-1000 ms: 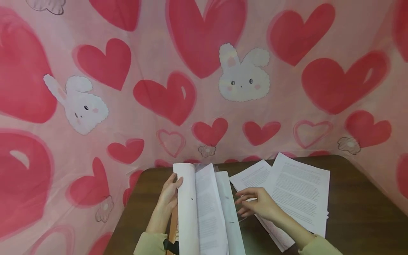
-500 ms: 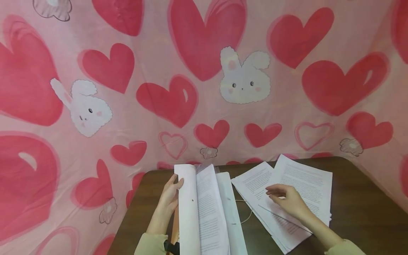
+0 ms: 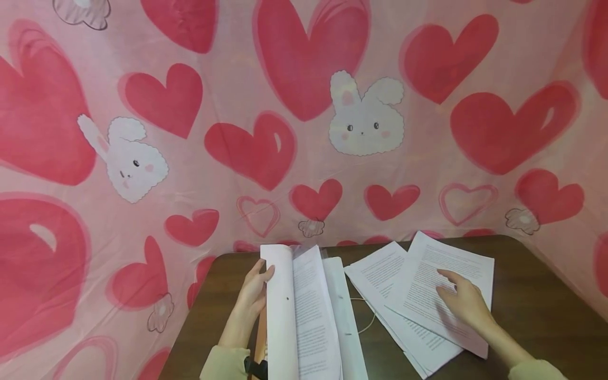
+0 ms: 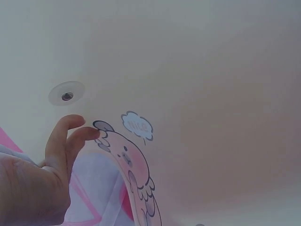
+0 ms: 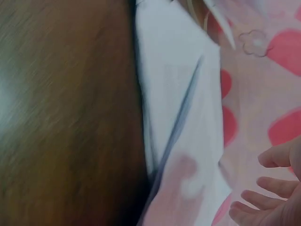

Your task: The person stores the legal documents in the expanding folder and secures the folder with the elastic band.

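In the head view my left hand (image 3: pixel 252 290) grips the far left edge of a white document folder's raised cover (image 3: pixel 280 322). The left wrist view shows my fingers curled at the edge of that cover, which carries a cartoon bear print (image 4: pixel 127 157) and a round snap (image 4: pixel 67 94). Printed sheets (image 3: pixel 313 311) stand inside the folder, beside its pale right panel (image 3: pixel 350 327). My right hand (image 3: pixel 465 301) hovers over the top loose printed sheet (image 3: pixel 418 287), fingers parted and holding nothing. In the right wrist view its fingers spread beside the blurred white papers (image 5: pixel 178 70).
A second stack of printed pages (image 3: pixel 380 269) lies partly under the top sheet. A thin elastic cord (image 3: pixel 370 322) loops out from the folder's right side. Brown tabletop (image 3: pixel 527 301) extends to the right, with a pink heart-and-rabbit curtain (image 3: pixel 304 153) behind.
My right hand has moved right, from beside the folder's cord to over the loose papers. The top sheet's lower edge, lifted half a second ago, now lies lower. My left hand keeps its grip.
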Demonstrator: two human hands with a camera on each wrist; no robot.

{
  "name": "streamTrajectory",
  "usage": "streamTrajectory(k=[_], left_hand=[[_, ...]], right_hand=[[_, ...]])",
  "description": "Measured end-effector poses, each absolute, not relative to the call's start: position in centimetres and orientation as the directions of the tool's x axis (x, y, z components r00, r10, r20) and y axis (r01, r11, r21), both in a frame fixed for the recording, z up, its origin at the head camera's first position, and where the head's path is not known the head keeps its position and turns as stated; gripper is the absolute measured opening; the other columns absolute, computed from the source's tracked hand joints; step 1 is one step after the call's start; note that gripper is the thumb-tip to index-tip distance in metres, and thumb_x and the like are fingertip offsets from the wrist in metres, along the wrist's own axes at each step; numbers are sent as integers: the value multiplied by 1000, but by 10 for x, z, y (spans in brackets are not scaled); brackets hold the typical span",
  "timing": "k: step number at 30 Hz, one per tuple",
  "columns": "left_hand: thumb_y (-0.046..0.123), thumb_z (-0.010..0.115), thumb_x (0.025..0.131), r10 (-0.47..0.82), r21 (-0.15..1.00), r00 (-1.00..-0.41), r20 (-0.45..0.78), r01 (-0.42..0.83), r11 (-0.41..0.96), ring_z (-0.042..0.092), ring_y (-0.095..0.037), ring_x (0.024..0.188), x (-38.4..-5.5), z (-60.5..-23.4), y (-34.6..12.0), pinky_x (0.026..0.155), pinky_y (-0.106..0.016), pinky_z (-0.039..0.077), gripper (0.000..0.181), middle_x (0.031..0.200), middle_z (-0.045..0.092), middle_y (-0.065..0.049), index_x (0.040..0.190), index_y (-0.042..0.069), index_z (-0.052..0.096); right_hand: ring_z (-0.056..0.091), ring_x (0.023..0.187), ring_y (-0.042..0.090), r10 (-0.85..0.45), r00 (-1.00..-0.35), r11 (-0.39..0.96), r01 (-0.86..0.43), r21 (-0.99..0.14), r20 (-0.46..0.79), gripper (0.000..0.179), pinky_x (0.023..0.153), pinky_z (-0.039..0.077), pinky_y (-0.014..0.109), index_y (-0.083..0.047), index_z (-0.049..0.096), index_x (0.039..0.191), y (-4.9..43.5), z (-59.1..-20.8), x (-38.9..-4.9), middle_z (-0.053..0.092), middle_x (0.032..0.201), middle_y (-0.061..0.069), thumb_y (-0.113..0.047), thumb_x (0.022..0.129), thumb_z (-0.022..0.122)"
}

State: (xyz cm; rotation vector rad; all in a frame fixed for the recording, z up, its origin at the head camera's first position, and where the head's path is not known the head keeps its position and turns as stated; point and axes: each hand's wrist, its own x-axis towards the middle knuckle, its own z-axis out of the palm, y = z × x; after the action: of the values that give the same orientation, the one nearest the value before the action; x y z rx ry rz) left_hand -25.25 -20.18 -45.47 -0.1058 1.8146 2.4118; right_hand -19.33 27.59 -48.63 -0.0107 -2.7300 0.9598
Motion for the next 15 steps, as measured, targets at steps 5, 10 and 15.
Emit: streamTrajectory(k=[5, 10, 15], left_hand=[[11, 50, 116, 60, 953, -990, -128, -139, -269, 62, -3, 117, -252, -453, -201, 93, -17, 57, 83, 167, 36, -24, 174, -2, -7], [12, 50, 116, 56, 955, -990, -128, -138, -261, 62, -4, 117, -253, -453, -201, 93, -17, 57, 81, 168, 37, -26, 174, -3, -6], [12, 51, 116, 50, 957, -990, -128, -137, -254, 63, -1, 113, -252, -453, -201, 92, -17, 58, 81, 163, 43, -22, 174, -3, -3]], right_hand=[[48, 138, 71, 107, -967, 805, -52, -592, 230, 50, 110, 44, 79, 18, 55, 145, 288, -492, -195, 52, 146, 50, -10, 104, 64], [48, 137, 71, 108, -964, 819, -53, -571, 244, 49, 110, 44, 78, 20, 56, 142, 297, -499, -195, 53, 145, 50, -11, 105, 62], [48, 136, 71, 113, -968, 834, -31, -550, 225, 49, 110, 43, 79, 23, 55, 140, 306, -505, -192, 53, 144, 50, -11, 106, 62]])
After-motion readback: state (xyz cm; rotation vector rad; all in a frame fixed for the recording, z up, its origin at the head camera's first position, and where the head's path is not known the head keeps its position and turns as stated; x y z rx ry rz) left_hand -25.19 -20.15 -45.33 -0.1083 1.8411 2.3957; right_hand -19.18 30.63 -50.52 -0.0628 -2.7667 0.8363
